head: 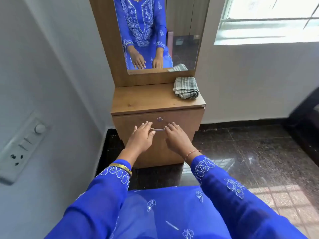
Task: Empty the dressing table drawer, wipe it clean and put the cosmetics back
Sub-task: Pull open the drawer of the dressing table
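Note:
The wooden dressing table's drawer (183,125) is closed, with a keyhole lock (160,119) above a curved metal handle (158,129). My left hand (141,136) hovers flat at the handle's left end, fingers spread, holding nothing. My right hand (177,136) hovers at the handle's right end, also empty with fingers apart. A folded grey striped cloth (186,87) lies on the right rear of the tabletop (146,99). No cosmetics are visible; the drawer's contents are hidden.
A tall mirror (183,49) stands behind the tabletop. A white wall with a switch and socket panel (22,145) is close on the left. Dark polished floor (250,152) spreads to the right, a window (269,19) above it, and dark furniture (309,118) at the right edge.

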Tool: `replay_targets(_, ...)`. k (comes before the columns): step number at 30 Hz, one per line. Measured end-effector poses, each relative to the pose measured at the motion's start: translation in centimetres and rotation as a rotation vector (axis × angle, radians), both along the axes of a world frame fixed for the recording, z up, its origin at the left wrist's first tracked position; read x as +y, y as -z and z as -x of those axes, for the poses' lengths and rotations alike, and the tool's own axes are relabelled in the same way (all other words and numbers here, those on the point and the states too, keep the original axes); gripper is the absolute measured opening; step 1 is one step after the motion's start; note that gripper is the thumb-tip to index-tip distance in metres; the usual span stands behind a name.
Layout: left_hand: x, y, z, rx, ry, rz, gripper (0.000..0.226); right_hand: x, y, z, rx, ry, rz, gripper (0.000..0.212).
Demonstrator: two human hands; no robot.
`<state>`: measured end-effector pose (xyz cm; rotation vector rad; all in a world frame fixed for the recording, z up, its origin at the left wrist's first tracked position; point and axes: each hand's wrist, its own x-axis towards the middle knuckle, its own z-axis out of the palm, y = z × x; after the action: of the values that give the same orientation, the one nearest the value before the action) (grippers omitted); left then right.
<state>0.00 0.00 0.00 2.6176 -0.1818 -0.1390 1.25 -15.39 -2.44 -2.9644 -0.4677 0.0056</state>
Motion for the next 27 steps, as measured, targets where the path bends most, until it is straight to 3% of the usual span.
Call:
replay_targets(7, 0.1, -0.3, -1.0, -0.044, -0.041, 0.124, 0.046, 1.8, 0.0, -3.2, 0.186, 0.01, 0.028, 0.031)
replay_targets(16, 0.9, -1.1, -2.6, -0.23, -0.108, 0.208, 0.037, 2.2, 0.0, -3.4, 0.057, -0.049, 0.115, 0.03)
replay_targets(20, 1.3, -0.5, -2.3, -0.192, -0.117, 0.205, 0.034, 1.7, 0.5, -0.5, 0.022, -0.105, 0.125, 0.027)
replay_targets(23, 1.1, 0.3, -1.2, -0.137, -0.102, 0.098, 0.032, 0.8, 1.1, 1.8, -0.038, -0.144, 0.141, 0.008)
replay_targets(27, 0.4, 0.8, 0.7, -0.186, -0.089, -0.092, 0.034, 0.2, 1.5, 4.0, 0.02, -0.185, 0.088, 0.017)
